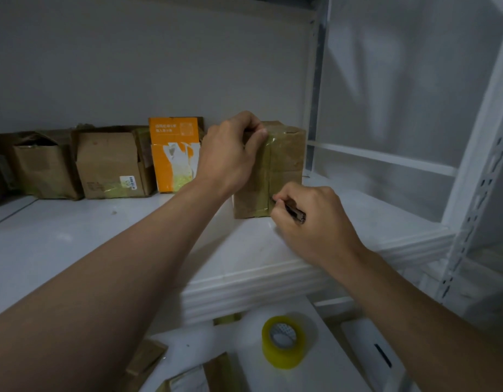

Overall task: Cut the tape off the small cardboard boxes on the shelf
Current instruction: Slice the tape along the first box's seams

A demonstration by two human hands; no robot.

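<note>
a taped small cardboard box (283, 165) stands upright toward the right end of a white shelf (74, 227), back near the wall. bare shelf lies in front of it and to its right, up to the metal upright (312, 80). the left hand (227, 157) grips its top left corner, fingers curled over the top. the right hand (312, 222) pinches a small cutter (297, 214) at the tape low on the front face. to the left, an orange box (171, 154), an opened brown box (108, 165) and a second opened box (41, 168) line the wall; their contents cannot be seen. a tape roll (284, 342) sits below the shelf.
</note>
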